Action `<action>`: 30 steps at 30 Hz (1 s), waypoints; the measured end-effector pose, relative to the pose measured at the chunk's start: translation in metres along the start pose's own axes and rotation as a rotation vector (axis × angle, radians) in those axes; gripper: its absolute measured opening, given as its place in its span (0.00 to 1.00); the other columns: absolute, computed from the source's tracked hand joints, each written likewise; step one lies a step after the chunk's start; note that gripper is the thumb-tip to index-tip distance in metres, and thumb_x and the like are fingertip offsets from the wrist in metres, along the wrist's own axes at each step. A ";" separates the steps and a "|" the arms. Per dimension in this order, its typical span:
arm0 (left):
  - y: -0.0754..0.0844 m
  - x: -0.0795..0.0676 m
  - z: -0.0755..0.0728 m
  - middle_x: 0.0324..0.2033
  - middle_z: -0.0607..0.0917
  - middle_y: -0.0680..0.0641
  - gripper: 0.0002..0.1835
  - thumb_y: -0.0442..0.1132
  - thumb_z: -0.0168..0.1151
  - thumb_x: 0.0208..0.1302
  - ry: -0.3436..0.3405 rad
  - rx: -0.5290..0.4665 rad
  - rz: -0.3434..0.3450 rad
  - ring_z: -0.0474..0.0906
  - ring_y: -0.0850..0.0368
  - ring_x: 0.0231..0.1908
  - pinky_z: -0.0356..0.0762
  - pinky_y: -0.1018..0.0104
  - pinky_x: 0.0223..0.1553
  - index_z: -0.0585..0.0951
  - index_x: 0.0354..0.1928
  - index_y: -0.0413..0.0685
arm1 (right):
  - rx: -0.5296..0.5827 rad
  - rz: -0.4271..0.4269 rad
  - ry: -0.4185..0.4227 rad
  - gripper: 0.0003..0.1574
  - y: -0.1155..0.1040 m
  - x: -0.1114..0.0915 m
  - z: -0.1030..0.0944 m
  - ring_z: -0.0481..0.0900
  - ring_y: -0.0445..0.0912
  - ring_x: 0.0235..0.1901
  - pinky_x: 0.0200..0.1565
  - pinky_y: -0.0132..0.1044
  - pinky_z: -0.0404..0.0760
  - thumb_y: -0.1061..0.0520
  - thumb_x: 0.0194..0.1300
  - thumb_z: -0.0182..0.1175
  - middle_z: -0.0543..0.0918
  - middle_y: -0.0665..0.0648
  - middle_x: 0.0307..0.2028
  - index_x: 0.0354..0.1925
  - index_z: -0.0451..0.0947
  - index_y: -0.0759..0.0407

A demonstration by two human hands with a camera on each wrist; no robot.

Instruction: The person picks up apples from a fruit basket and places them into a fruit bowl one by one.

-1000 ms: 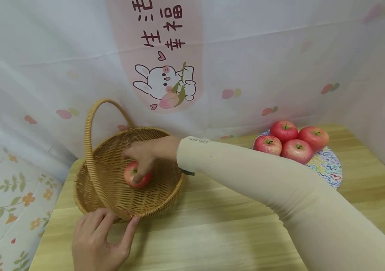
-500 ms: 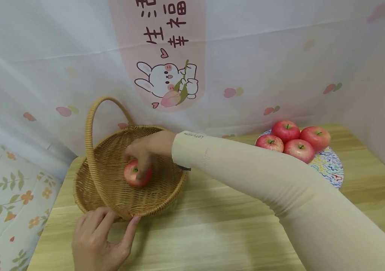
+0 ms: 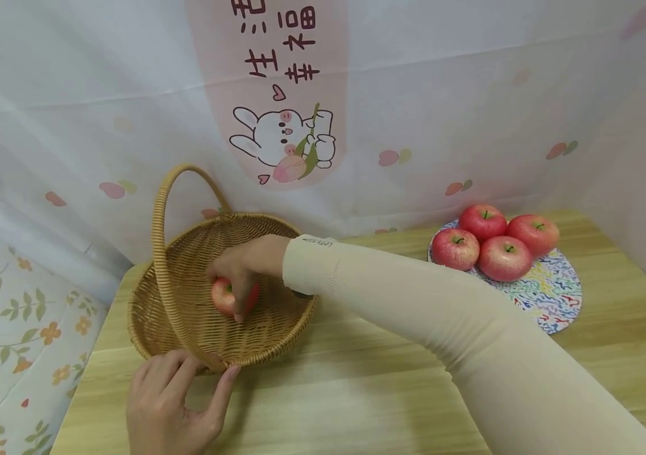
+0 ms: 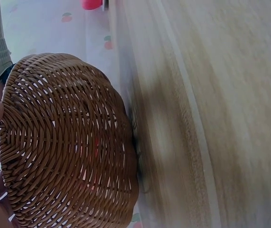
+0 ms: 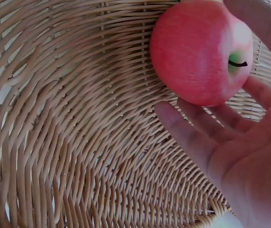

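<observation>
A brown wicker basket (image 3: 146, 309) with a tall arched handle stands at the left of the table in the head view. My left hand (image 3: 172, 404) holds its near rim by the handle's foot, thumb and fingers apart along the edge. In the left wrist view the basket's woven outside (image 4: 69, 142) fills the left half. Inside the basket, my right hand (image 3: 249, 265) reaches down over a red apple (image 3: 222, 297). Its thumb and fingers lie on opposite sides of the apple (image 5: 197, 52) in the right wrist view, where the stem shows.
Several red apples (image 3: 504, 259) sit together on a colourfully patterned round plate (image 3: 552, 297) at the table's back right. A white printed curtain (image 3: 442, 95) hangs behind the wooden table (image 3: 357, 398). My sleeved right arm (image 3: 413, 297) crosses above the tabletop.
My right hand has lowered onto the apple in the basket, its fingers closer round it. The left hand stays on the rim. The whole head view has shifted slightly.
</observation>
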State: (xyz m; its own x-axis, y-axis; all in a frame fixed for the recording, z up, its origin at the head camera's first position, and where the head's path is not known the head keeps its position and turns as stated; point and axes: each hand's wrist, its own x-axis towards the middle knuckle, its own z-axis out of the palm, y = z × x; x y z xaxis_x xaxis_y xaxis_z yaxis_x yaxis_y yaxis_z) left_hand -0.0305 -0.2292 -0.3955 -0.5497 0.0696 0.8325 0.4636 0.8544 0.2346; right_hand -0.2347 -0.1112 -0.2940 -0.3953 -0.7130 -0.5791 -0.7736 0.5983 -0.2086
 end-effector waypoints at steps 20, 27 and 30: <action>0.003 0.003 0.002 0.21 0.79 0.51 0.30 0.64 0.62 0.71 0.026 -0.031 0.034 0.74 0.49 0.21 0.66 0.58 0.38 0.80 0.19 0.50 | 0.050 -0.050 0.086 0.44 0.007 -0.005 0.010 0.76 0.41 0.50 0.50 0.32 0.75 0.43 0.60 0.79 0.77 0.47 0.52 0.65 0.65 0.49; 0.001 0.003 -0.001 0.21 0.79 0.52 0.30 0.65 0.61 0.72 0.002 -0.026 0.028 0.72 0.53 0.20 0.66 0.63 0.35 0.83 0.20 0.51 | 0.011 -0.154 0.167 0.44 0.005 -0.019 0.007 0.74 0.41 0.53 0.53 0.31 0.74 0.42 0.59 0.79 0.76 0.47 0.54 0.66 0.69 0.49; 0.003 0.007 -0.001 0.21 0.80 0.53 0.28 0.63 0.63 0.72 0.017 -0.048 0.051 0.72 0.55 0.19 0.66 0.64 0.30 0.85 0.21 0.52 | 0.050 -0.189 0.253 0.45 0.007 -0.027 0.007 0.73 0.41 0.53 0.52 0.32 0.75 0.42 0.56 0.80 0.73 0.49 0.55 0.66 0.71 0.48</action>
State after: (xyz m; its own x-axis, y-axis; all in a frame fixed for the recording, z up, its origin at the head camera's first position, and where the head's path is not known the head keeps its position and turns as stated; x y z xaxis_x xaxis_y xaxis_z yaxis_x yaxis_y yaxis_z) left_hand -0.0326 -0.2268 -0.3890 -0.5131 0.1036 0.8521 0.5240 0.8241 0.2153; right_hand -0.2256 -0.0853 -0.2850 -0.3625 -0.8777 -0.3134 -0.8221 0.4595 -0.3362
